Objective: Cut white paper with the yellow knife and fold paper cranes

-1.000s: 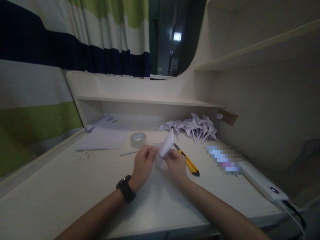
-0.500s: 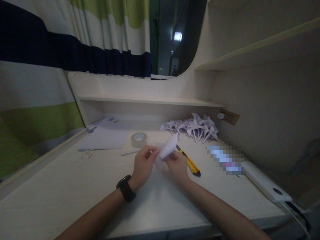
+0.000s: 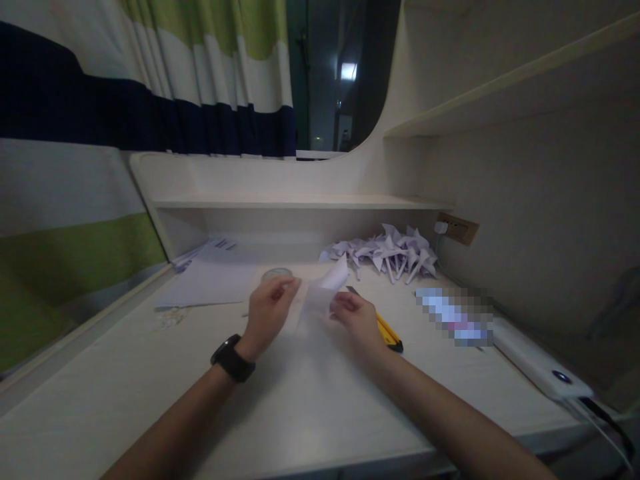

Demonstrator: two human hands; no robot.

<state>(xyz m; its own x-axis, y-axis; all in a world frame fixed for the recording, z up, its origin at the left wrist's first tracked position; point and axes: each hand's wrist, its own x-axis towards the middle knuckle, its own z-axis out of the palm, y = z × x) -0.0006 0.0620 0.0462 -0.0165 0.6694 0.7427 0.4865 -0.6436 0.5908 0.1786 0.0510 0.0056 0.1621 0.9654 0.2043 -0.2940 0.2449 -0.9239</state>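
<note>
- Both of my hands have a pinching grip on 1 small sheet of white paper (image 3: 320,293): my left hand (image 3: 267,310) nips its left edge between thumb and fingertips, my right hand (image 3: 355,317) nips the right side, and the sheet hangs just above the counter (image 3: 150,373), bent, with 1 corner poking upward.
- Judging by the shape, this piece is early in its folding: it reads as a loosely creased sheet, nothing like the pointed folded paper shapes (image 3: 387,252) heaped at the back under the shelf (image 3: 300,200). That heap suggests many are done; this 1 has most of its folds left.
- Behind my right hand lies a yellow utility knife (image 3: 387,331), partly hidden; a tape roll (image 3: 277,273) sits just beyond my left fingers, and a stack of flat sheets (image 3: 210,280) lies further left.
- Compared with 0.5 s ago, my hands have drawn apart and the paper has opened out flatter between them, where it was curled into a rounded flap then.
- My left hand has also shifted further from me, covering part of the tape roll.
</note>
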